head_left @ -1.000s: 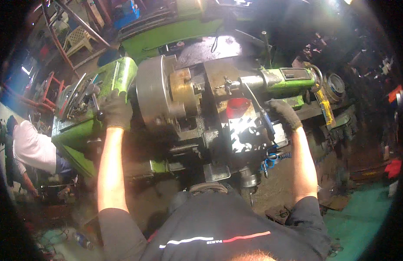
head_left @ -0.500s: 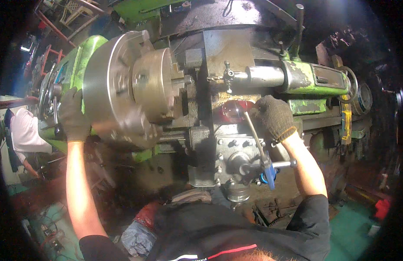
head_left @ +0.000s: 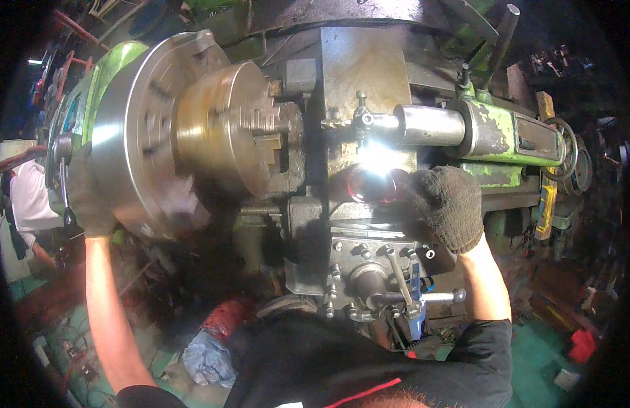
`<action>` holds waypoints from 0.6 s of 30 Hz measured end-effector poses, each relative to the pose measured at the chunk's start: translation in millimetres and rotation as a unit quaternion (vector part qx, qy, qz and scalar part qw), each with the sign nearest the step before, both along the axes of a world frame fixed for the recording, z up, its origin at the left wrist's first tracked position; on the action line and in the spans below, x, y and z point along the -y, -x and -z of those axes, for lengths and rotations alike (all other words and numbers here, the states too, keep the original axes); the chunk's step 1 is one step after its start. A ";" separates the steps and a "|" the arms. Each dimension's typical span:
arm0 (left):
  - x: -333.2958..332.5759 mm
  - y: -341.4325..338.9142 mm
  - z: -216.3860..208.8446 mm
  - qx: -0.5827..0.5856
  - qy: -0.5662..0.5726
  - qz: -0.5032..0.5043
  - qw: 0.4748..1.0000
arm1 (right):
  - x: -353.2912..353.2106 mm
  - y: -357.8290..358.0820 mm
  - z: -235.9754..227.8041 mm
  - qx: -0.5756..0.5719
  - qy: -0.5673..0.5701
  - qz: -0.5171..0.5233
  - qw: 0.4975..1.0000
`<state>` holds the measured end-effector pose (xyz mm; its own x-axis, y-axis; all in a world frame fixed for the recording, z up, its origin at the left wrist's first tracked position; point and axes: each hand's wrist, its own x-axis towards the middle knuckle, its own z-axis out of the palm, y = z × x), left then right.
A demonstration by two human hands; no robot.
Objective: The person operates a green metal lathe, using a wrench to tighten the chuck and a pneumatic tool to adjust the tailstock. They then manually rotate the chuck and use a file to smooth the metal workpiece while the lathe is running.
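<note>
My left hand (head_left: 94, 197), in a dark knit glove, is in shadow at the green headstock, beside a lever with a black knob (head_left: 69, 216); its fingers are too dim to read. A large lathe chuck (head_left: 148, 136) is blurred with spinning, a smaller brassy chuck (head_left: 219, 129) in front of it. My right hand (head_left: 452, 209), gloved too, is closed, fingers curled toward a red-rimmed, glassy round thing (head_left: 370, 185) under bright glare. What it grips is hidden. Behind that, a drill bit (head_left: 336, 124) points at the chuck from the tailstock (head_left: 491, 132).
Nearer me stands a bolted tool post (head_left: 368, 282) with a handle (head_left: 440, 296) and a blue-and-metal tool (head_left: 415, 306) beside it. A handwheel (head_left: 568, 146) is at the tailstock's right end. At far left, a person in a light shirt (head_left: 35, 194) is partly visible.
The whole view has shifted, bringing the tool post lower in the picture. My right hand sits slightly lower and farther right of the red round thing. Glare has grown there. The chuck keeps spinning.
</note>
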<state>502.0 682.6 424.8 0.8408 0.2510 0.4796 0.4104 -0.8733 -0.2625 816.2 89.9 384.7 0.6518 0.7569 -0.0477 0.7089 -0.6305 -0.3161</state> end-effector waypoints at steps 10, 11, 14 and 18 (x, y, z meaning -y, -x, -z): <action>15.2 -5.2 -11.9 0.030 0.092 0.050 0.994 | -32.7 3.3 -9.2 0.010 0.021 -0.076 0.997; 13.0 -5.4 -9.7 0.029 0.080 0.048 0.995 | -31.8 2.6 -2.9 0.013 0.033 -0.074 0.997; 20.2 -14.2 -15.0 0.005 0.026 0.031 0.999 | -35.1 2.6 -2.1 -0.005 0.043 -0.063 0.997; 26.1 -15.7 -19.1 -0.002 -0.020 0.025 0.999 | -35.4 1.8 16.1 0.005 0.056 -0.047 0.997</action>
